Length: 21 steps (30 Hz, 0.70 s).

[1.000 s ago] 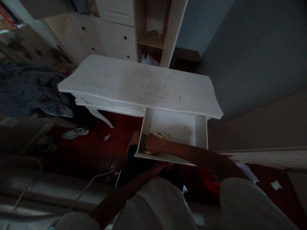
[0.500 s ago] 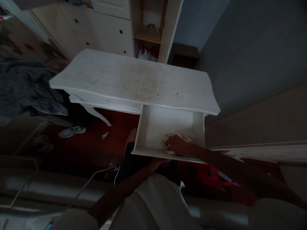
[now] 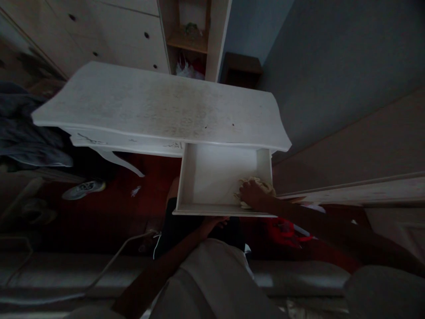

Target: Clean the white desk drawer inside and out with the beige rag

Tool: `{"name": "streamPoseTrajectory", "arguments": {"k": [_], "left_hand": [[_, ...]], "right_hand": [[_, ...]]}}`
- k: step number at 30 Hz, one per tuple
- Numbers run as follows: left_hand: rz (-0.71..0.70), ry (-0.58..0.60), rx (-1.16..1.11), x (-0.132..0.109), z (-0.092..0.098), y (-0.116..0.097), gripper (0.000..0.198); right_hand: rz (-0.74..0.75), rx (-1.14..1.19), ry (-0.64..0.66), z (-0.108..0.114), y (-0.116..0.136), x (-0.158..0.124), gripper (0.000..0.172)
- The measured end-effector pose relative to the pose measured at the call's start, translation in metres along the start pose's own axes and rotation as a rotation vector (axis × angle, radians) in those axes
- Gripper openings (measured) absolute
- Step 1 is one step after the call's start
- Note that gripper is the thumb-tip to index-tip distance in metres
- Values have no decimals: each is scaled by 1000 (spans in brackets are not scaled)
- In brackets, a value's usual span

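A pulled-out white drawer (image 3: 219, 166) juts from the right half of a white table (image 3: 126, 97). Inside it, at the front right corner, my right hand (image 3: 255, 195) is closed on a crumpled cream cloth (image 3: 269, 189), pressing it against the drawer's bottom. My left hand (image 3: 214, 223) rests low in front of my lap, just below the drawer's front edge, palm partly hidden. Its visible fingers are loosely stretched and hold nothing I can see; whether they touch the drawer is unclear. The tabletop bears a grey-brown worn patch.
White cabinets (image 3: 129, 40) and an open shelf (image 3: 189, 42) stand behind the table. A grey wall (image 3: 332, 66) lies to the right. On the reddish floor are a shoe (image 3: 84, 189) and a red item (image 3: 285, 232). Dark clothing (image 3: 29, 128) is heaped at the left.
My right hand has slid the cloth rightward across the drawer's bottom, into the front right corner. My left hand stays below the drawer front. The view has shifted somewhat to the right.
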State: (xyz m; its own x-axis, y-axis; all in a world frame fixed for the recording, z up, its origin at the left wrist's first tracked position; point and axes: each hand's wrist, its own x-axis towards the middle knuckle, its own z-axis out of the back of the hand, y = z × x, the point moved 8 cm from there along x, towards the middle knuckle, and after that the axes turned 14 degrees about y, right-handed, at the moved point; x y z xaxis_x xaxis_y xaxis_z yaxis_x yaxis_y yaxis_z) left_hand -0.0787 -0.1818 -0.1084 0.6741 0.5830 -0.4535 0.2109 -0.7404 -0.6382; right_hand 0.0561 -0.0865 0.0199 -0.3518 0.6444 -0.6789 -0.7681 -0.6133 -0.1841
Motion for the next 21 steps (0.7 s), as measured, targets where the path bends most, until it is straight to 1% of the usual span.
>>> {"name": "streamPoseTrajectory", "arguments": {"k": [2,5,7,12,17,21], "left_hand": [[-4,8,-19,0,0,0,47],[5,18,-64,1,0,1,51],[12,9,-82,1,0,1,52],[10,3,-85,-1,0,-3,51],[-1,-21,-76,-2,1,-3,48],[9,-34,-102,3,5,2,50]], "right_hand": [[-55,-26,19,10,-8,1,20],[-219,4,-28,29,-30,3,26],[-290,37,-64,38,-45,7,28],[-342,84,-203,51,-71,22,31],[-330,136,-357,55,-84,35,32],[-410,245,-433,57,-95,42,32]]}}
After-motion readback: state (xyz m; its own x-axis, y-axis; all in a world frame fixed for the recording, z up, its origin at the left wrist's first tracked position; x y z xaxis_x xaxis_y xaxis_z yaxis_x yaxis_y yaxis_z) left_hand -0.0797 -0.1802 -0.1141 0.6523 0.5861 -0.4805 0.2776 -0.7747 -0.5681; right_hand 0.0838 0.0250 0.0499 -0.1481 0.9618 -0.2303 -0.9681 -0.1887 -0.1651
